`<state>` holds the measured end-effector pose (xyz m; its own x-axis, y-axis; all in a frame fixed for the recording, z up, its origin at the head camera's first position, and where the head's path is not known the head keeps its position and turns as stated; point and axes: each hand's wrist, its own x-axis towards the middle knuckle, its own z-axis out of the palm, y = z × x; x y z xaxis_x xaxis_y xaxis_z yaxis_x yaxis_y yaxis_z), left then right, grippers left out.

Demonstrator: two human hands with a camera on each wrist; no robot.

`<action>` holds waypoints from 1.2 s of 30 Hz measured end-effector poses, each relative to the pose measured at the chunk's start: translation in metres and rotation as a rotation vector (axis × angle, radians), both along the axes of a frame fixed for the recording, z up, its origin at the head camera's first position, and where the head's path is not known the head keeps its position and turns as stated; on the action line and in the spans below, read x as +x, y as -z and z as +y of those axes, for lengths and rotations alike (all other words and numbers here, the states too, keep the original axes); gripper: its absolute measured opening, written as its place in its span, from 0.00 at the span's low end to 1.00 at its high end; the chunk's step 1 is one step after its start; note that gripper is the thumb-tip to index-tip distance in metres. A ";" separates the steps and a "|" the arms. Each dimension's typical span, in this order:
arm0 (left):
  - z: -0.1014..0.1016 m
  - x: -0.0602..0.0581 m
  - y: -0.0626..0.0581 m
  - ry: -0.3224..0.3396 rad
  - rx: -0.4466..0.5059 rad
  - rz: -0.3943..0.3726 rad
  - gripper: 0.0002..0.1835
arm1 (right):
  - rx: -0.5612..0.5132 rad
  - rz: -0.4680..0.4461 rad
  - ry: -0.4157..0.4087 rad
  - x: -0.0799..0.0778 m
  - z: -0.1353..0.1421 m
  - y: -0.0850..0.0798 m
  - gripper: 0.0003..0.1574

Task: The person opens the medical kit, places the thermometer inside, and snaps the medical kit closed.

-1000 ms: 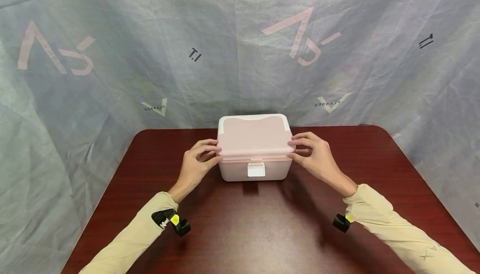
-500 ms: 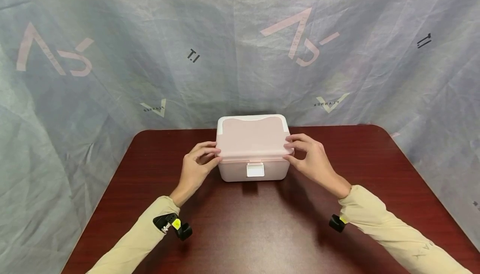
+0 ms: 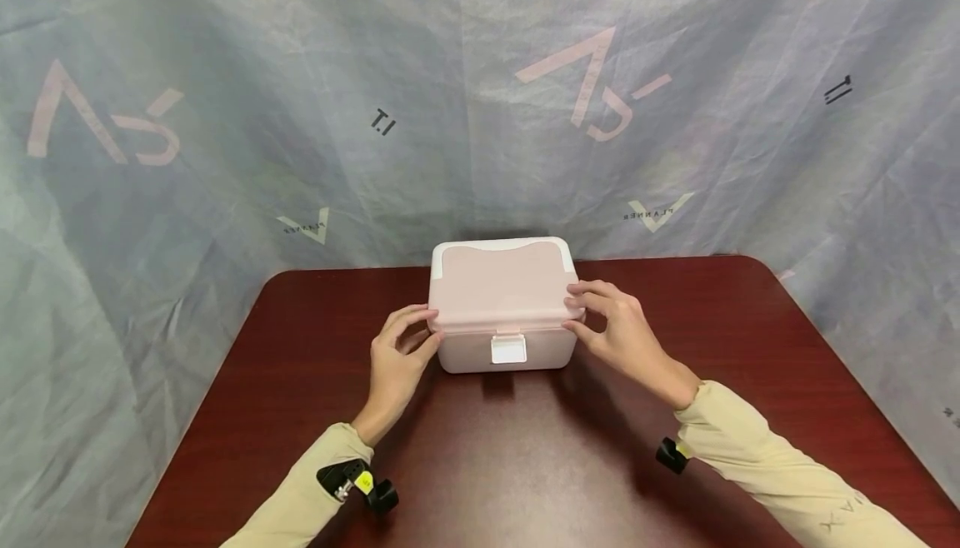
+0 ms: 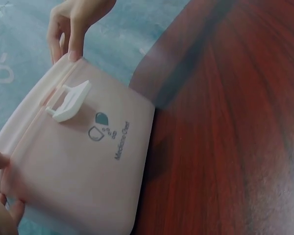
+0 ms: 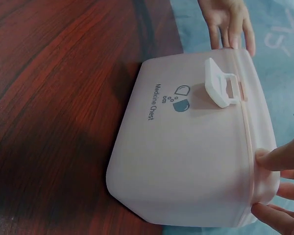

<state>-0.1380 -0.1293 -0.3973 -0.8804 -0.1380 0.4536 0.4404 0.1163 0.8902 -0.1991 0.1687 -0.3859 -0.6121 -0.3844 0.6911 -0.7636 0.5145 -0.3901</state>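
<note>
A pale pink medicine chest (image 3: 465,354) stands at the back of the table, its pink and white lid (image 3: 502,286) down. The white front latch (image 4: 71,102) is flipped up and sticks out from the front wall, over the printed words "Medicine Chest" (image 5: 153,102). My left hand (image 3: 397,369) holds the lid's front left corner, thumb at the front and fingers along the side. At the front right corner my right hand (image 3: 626,336) grips the lid likewise, its thumb (image 5: 265,159) pressed on the lid's edge. The inside of the chest is hidden.
The dark red wooden table (image 3: 517,465) has rounded back corners. Grey printed cloth (image 3: 420,181) hangs right behind the chest and along both sides. A black wrist camera (image 3: 384,496) juts from the left sleeve, another camera (image 3: 671,455) from the right.
The head view has tilted slightly. My right hand has shifted a little inward over the lid's corner, and my left wrist sits a bit lower. The lid stays down.
</note>
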 end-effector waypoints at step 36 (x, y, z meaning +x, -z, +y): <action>0.054 0.011 0.044 0.103 0.194 -0.021 0.14 | -0.033 0.077 -0.013 0.000 -0.003 0.006 0.21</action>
<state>-0.1275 -0.0748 -0.4414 -0.9032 -0.1302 0.4090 0.4226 -0.1030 0.9005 -0.1989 0.1658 -0.3918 -0.5518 -0.3684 0.7482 -0.7986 0.4919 -0.3467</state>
